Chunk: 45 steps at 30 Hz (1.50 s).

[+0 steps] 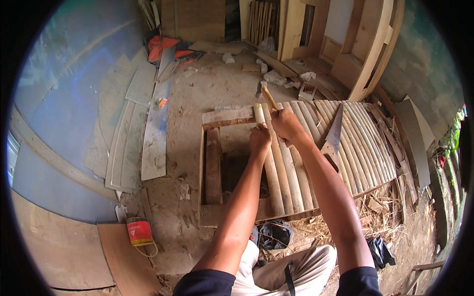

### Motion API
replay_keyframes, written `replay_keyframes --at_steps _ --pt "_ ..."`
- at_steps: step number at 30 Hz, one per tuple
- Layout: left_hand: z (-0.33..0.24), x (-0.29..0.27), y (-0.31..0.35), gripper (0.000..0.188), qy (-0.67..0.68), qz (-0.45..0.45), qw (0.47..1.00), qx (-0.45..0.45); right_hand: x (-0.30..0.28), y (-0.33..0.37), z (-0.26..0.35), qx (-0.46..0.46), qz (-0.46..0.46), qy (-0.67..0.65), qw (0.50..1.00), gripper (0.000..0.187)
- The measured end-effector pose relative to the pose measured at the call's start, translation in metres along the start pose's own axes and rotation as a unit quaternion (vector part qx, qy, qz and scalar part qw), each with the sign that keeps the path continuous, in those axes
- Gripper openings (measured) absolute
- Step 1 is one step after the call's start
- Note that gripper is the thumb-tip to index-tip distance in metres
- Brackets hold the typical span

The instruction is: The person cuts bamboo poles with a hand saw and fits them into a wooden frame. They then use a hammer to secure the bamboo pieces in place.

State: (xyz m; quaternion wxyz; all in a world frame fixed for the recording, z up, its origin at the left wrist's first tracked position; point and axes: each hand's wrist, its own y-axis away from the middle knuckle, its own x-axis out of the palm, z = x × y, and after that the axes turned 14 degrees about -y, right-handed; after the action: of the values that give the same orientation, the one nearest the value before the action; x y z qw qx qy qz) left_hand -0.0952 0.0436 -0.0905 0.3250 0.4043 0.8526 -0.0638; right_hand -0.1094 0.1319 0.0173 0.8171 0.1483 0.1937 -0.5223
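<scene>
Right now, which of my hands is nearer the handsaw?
Right. Your right hand is left of the handsaw; your left hand is farther left.

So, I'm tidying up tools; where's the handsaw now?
In the head view, the handsaw lies right of the right hand, on the rounded slats.

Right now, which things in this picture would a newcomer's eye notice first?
Probably the row of pale, rounded slats right of centre, with a handsaw lying on top. Near the middle, the right hand grips a wooden-handled tool. A red can stands out at lower left.
</scene>
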Motion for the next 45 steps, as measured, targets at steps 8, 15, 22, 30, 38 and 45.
replay_keyframes --at_steps 8,15,22,30,38,45 --pt "0.004 0.002 -0.005 0.053 0.005 -0.008 0.999 0.033 0.003 0.004 -0.008 -0.112 -0.043 0.060 0.991 0.047" --pt "0.004 0.004 -0.004 0.054 0.012 -0.015 1.000 0.013 0.003 0.015 -0.008 -0.154 -0.104 -0.055 0.981 0.050" --pt "0.006 0.005 -0.008 0.055 0.003 -0.020 0.999 0.046 0.006 0.014 -0.018 -0.092 -0.116 -0.036 0.988 0.045" --pt "0.004 0.004 -0.004 0.055 -0.002 -0.032 0.998 0.052 0.006 0.005 -0.029 -0.085 -0.094 -0.041 0.991 0.049" --pt "0.005 0.007 -0.008 0.056 -0.017 -0.032 0.999 0.033 -0.005 0.010 -0.014 0.020 -0.021 -0.040 0.999 0.042" --pt "0.010 0.010 -0.010 0.052 0.014 -0.046 0.996 0.072 -0.007 0.005 -0.019 0.019 0.059 0.033 0.998 0.046"
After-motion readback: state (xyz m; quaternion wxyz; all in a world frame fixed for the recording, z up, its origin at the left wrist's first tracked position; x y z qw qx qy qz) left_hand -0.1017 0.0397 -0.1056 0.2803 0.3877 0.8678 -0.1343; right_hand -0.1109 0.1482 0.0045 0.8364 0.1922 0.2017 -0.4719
